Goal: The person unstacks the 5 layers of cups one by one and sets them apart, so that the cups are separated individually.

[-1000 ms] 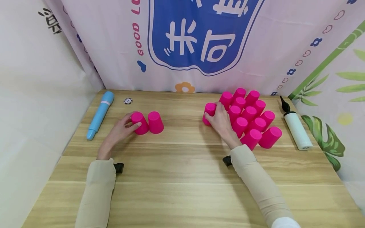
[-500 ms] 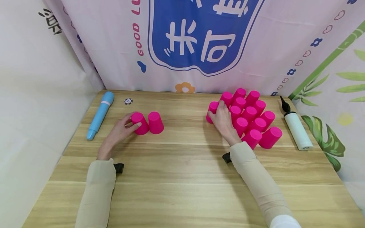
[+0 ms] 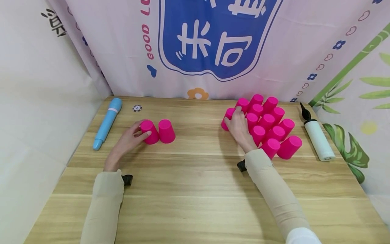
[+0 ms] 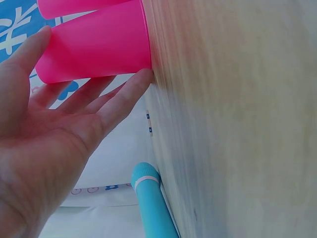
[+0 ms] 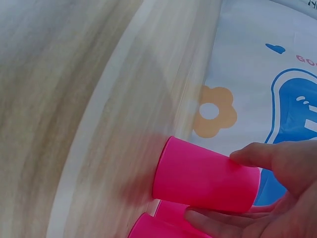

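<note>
On the left of the table, my left hand (image 3: 129,139) holds an upside-down pink plastic cup (image 3: 152,139) between thumb and fingers. Just right of it stands a second pink cup (image 3: 167,132), also upside down. The left wrist view shows the thumb at the held cup's base and the fingers along its side. My right hand (image 3: 239,126) grips another upside-down pink cup (image 5: 205,173), thumb on one side and fingers on the other. Its rim is at the tabletop, at the left edge of a cluster of several pink cups (image 3: 266,121).
A light blue tube-shaped tool (image 3: 106,123) lies at the left, near a poker chip (image 3: 137,108). A white hand pump (image 3: 318,140) with a black nozzle lies right of the cluster. A printed cloth (image 3: 122,51) hangs behind the wooden table (image 3: 189,189).
My right hand has slid its cup slightly right and back against the cluster. The left hand and its two cups have stayed where they were.
</note>
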A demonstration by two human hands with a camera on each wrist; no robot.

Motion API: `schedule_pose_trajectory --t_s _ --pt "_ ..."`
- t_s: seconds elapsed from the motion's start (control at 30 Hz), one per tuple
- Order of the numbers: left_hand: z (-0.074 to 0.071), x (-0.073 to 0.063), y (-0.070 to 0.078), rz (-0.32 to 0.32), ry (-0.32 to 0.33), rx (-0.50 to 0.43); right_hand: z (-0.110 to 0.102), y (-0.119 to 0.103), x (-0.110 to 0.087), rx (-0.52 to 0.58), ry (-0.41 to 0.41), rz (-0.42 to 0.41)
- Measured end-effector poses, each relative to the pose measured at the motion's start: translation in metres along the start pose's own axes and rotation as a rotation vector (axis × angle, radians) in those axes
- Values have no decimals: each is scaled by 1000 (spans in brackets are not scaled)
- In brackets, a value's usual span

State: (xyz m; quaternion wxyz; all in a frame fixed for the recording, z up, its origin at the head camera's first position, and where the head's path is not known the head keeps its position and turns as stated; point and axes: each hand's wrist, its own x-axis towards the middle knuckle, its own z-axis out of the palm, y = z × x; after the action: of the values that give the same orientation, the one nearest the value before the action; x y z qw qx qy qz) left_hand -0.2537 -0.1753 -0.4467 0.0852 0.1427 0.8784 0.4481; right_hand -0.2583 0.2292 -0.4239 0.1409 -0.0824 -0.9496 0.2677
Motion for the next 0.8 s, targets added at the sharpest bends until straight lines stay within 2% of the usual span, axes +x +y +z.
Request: schedule_pose_trajectory --t_s 0.3,0.4,0.5,0.6,0.7,0.73,0.8 --pt "0 0 0 -14 -12 -25 -1 4 2 -22 -7 20" --pt "1 1 -1 -18 -16 -24 -1 5 0 -27 2 3" --pt "2 1 -2 -19 -15 -16 -7 -2 -6 -48 50 -38" --pt "3 1 -2 -16 -11 -10 -18 -20 -16 -61 139 -107" --pt "2 2 -1 -9 -8 -14 -25 -43 -26 -17 186 -254" --pt "2 2 -1 -7 -7 -16 -23 -52 -28 12 168 -310" --pt "2 3 0 -6 -6 -17 -15 -69 -31 99 49 -396"
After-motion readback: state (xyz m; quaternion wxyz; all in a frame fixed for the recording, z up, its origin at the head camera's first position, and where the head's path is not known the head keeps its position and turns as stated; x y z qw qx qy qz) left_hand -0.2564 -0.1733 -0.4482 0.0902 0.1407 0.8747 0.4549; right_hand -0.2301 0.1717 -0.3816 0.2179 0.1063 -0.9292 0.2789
